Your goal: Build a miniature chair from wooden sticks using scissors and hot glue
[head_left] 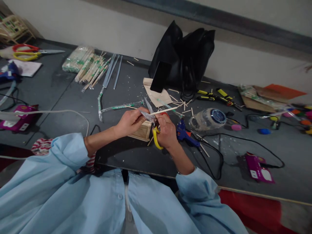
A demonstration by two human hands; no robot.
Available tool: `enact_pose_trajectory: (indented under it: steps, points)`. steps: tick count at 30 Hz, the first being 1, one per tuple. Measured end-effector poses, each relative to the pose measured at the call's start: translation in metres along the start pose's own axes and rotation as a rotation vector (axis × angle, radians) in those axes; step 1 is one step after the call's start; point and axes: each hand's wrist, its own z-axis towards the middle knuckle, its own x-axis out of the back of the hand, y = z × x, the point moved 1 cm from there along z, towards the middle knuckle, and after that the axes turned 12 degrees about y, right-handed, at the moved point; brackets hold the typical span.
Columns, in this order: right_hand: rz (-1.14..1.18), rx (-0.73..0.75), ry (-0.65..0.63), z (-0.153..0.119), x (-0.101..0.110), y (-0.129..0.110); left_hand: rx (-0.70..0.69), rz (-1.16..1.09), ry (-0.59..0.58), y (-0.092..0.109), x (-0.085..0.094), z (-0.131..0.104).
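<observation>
My right hand (167, 131) is closed around scissors (156, 138) with yellow and red handles; their blades are apart and point up and to the left. My left hand (131, 122) is pinched at the left end of a pale wooden stick (165, 110), where the fingers and blades partly hide the grip. The stick crosses by the blades and sticks out past my right fingers. Under my hands lies a small panel of wooden sticks (140, 131), partly covered. A blue glue gun (185, 134) rests just right of my right hand.
Wrapped chopsticks (94, 70) lie at the back left near grey strips (109, 71). A black bag (182, 55) stands by the wall with a phone (161, 76) against it. Pliers (214, 97), a plastic jar (207, 119), cables and a purple box (258, 167) occupy the right.
</observation>
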Motion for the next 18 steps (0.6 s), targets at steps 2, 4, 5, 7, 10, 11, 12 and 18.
enact_pose_trajectory:
  steps: [2, 4, 5, 7, 10, 11, 12, 18]
  points:
    - [-0.004, -0.001, -0.008, 0.0004, 0.0004, -0.0003, 0.006, -0.01, -0.001, -0.0006, 0.0, -0.0001]
    - [-0.002, 0.01, -0.014, 0.0006, 0.0007, -0.001, -0.012, -0.057, 0.017, -0.0021, -0.0005, -0.001]
    - [0.005, 0.016, -0.014, 0.0006, 0.0008, -0.0014, -0.024, -0.078, 0.029, -0.0032, -0.0008, -0.0016]
    - [0.032, 0.027, -0.008, 0.0002, 0.0006, -0.0019, -0.039, -0.094, 0.049, -0.0054, -0.0013, -0.0027]
    - [0.069, 0.043, -0.003, -0.0009, -0.0003, -0.0016, -0.043, -0.085, 0.055, -0.0066, -0.0011, -0.0029]
    - [0.072, 0.047, -0.004, -0.0012, -0.0006, -0.0012, -0.042, -0.085, 0.051, -0.0064, -0.0008, -0.0025]
    - [0.07, 0.047, -0.005, -0.0015, -0.0009, -0.0007, -0.04, -0.085, 0.042, -0.0059, -0.0005, -0.002]
    - [0.041, 0.03, -0.04, -0.0019, -0.0015, 0.0023, -0.027, -0.037, -0.003, -0.0064, -0.0003, -0.0013]
